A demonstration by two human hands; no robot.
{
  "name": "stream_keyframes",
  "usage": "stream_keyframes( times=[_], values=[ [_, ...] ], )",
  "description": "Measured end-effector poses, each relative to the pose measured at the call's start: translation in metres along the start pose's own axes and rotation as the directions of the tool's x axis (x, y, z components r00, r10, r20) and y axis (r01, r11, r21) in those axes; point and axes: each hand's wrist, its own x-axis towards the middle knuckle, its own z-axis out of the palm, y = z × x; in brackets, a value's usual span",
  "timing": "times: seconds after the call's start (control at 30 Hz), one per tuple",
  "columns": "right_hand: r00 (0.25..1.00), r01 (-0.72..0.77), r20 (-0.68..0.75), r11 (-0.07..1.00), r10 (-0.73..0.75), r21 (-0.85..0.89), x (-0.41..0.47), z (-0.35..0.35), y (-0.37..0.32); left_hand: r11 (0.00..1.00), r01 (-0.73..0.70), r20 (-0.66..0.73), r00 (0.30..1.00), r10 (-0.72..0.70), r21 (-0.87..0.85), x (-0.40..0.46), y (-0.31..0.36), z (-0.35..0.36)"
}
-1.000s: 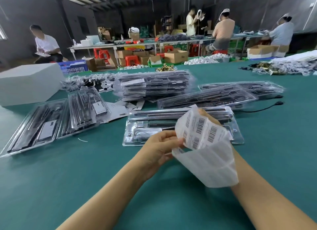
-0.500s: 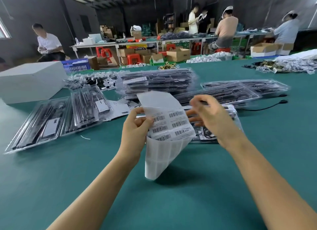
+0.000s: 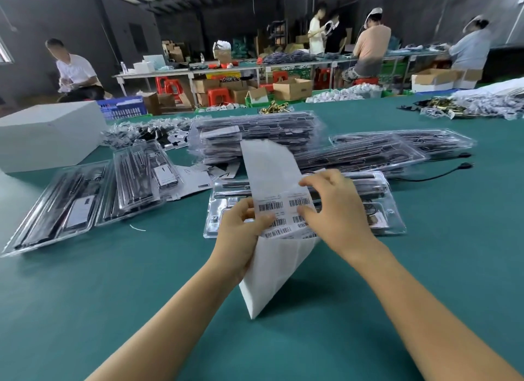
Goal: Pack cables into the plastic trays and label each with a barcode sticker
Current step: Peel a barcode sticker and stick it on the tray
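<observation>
My left hand [image 3: 243, 233] grips a folded white sheet of barcode stickers [image 3: 279, 207] held upright over the green table [image 3: 85, 295]. My right hand [image 3: 331, 210] is at the sheet's right edge, thumb and fingers pinching at a sticker there. Behind the sheet lies a clear plastic tray [image 3: 391, 219] with black cables in it, flat on the table. A stack of packed trays [image 3: 255, 136] stands further back, and more packed trays [image 3: 368, 153] lie to its right.
Two packed trays [image 3: 85, 199] with white labels lie at the left, beside a white box [image 3: 48, 136]. A loose black cable [image 3: 442, 173] trails at the right. Bagged parts [image 3: 482, 105] pile at the far right. Several people work at benches behind.
The sticker sheet passed from my right hand into my left hand and unfolded upward. My right hand moved in from the tray side and now pinches the sheet's right edge.
</observation>
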Motion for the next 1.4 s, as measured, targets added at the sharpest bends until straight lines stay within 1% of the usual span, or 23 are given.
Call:
stream_keyframes(
  times=[0.03,0.07,0.1,0.13,0.2,0.27,0.33,0.43,0.53,0.67,0.77,0.9,1.0,1.07,1.17,1.23,1.27,1.33,1.37,1.4],
  values=[
    [0.988,0.149,-0.036,0.983,-0.153,-0.108,0.0,0.0,-0.003,1.0,-0.002,0.013,1.0,0.002,0.0,-0.001,-0.001,0.001],
    [0.96,0.268,-0.038,0.951,-0.277,-0.153,-0.001,0.001,-0.006,1.0,-0.01,0.022,1.0,0.01,0.008,-0.002,-0.002,0.002],
    [0.934,0.351,-0.024,0.925,-0.358,-0.144,-0.001,0.002,-0.009,0.999,-0.028,0.016,1.0,0.027,0.034,-0.002,-0.003,0.002],
    [0.914,0.403,-0.002,0.909,-0.406,-0.107,-0.002,0.003,-0.011,0.996,-0.053,-0.003,0.999,0.053,0.075,-0.002,-0.003,0.002],
    [0.893,0.45,0.026,0.892,-0.449,-0.045,-0.003,0.007,-0.014,0.989,-0.087,-0.036,0.995,0.092,0.121,-0.001,-0.004,0.001],
    [0.903,0.428,0.034,0.904,-0.428,0.014,-0.002,0.01,-0.012,0.99,-0.099,-0.032,0.994,0.103,0.098,-0.001,-0.003,0.002],
    [0.927,0.364,0.054,0.926,-0.37,0.096,-0.002,0.012,-0.009,0.991,-0.114,-0.008,0.993,0.114,0.066,-0.003,0.0,0.004],
    [0.948,0.284,0.094,0.942,-0.304,0.177,0.0,0.014,-0.004,0.991,-0.117,0.038,0.993,0.115,0.067,-0.004,0.0,0.005],
    [0.97,0.212,0.075,0.956,-0.231,0.205,-0.001,0.014,-0.003,0.978,-0.168,0.083,0.984,0.158,0.127,-0.006,0.0,0.005],
    [0.967,0.251,0.007,0.953,-0.255,0.168,-0.001,0.013,-0.003,0.961,-0.215,0.059,0.976,0.208,0.173,-0.004,-0.003,0.003],
    [0.962,0.272,-0.023,0.942,-0.273,0.196,-0.002,0.013,-0.005,0.955,-0.237,0.034,0.972,0.234,0.18,-0.003,-0.003,0.001],
    [0.964,0.264,-0.029,0.936,-0.265,0.233,-0.003,0.013,-0.005,0.956,-0.243,0.055,0.97,0.237,0.166,-0.004,-0.002,0.002],
    [0.975,0.216,-0.034,0.917,-0.218,0.335,-0.004,0.013,-0.007,0.949,-0.263,0.065,0.965,0.256,0.172,-0.004,0.0,0.001],
    [0.99,0.129,-0.007,0.887,-0.141,0.444,-0.003,0.012,-0.008,0.95,-0.268,0.066,0.963,0.261,0.16,-0.004,0.001,0.001],
    [0.996,-0.057,0.09,0.789,0.002,0.612,-0.001,0.01,-0.007,0.948,-0.275,0.075,0.961,0.266,0.159,-0.005,0.002,0.001],
    [0.986,-0.165,0.146,0.666,0.085,0.728,0.0,0.009,-0.008,0.947,-0.286,0.069,0.958,0.278,0.148,-0.006,0.003,0.001],
    [0.977,-0.213,0.168,0.567,0.132,0.796,0.001,0.007,-0.008,0.942,-0.301,0.056,0.954,0.296,0.148,-0.006,0.005,0.0],
    [0.948,-0.282,0.222,0.283,0.227,0.917,0.004,0.002,-0.007,0.912,-0.367,0.003,0.928,0.372,0.183,-0.004,0.007,-0.004],
    [0.933,-0.29,0.247,0.142,0.26,0.947,0.005,-0.002,-0.004,0.881,-0.413,-0.035,0.901,0.431,0.232,-0.003,0.008,-0.007],
    [0.923,-0.28,0.259,0.036,0.283,0.959,0.008,-0.006,-0.001,0.838,-0.458,-0.066,0.865,0.497,0.297,0.0,0.008,-0.01]
  ],
)
